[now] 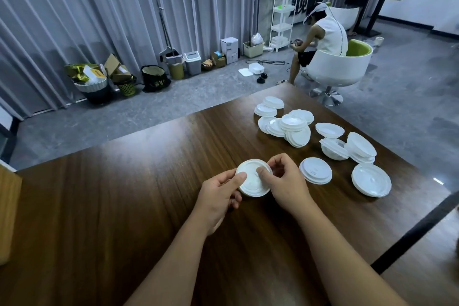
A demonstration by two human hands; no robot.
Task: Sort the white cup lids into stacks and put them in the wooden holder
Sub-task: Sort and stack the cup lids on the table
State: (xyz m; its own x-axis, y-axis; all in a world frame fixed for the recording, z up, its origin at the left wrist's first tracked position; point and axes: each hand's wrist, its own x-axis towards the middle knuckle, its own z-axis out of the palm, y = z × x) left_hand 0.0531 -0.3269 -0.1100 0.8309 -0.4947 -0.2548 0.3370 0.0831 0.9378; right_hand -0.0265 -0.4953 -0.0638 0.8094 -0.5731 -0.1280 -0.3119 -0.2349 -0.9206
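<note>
Over the dark wooden table (124, 206), both hands are up on one white lid (252, 181), held just above the tabletop near its middle. Left hand (218, 196) has its thumb lying across the lid's top near the left rim, fingers curled underneath, so that's a pinch. Right hand (285, 181) pinches the opposite side, thumb tip pressed onto the lid's face, the other fingers curled round the far rim. Just to the right of that hand a short stack of lids (315, 170) sits flat on the table, and further right a wider lid (371, 180) lies near the table edge. Beyond those, more lids in a loose heap (288, 125), some overlapping, some tilted against each other, with a few small stacks (360, 148) off to the right. Past the table, someone in a white top (327, 35) sits on a white and green swivel chair (342, 64), and bins and boxes (99, 77) line the grey curtain (99, 7).
</note>
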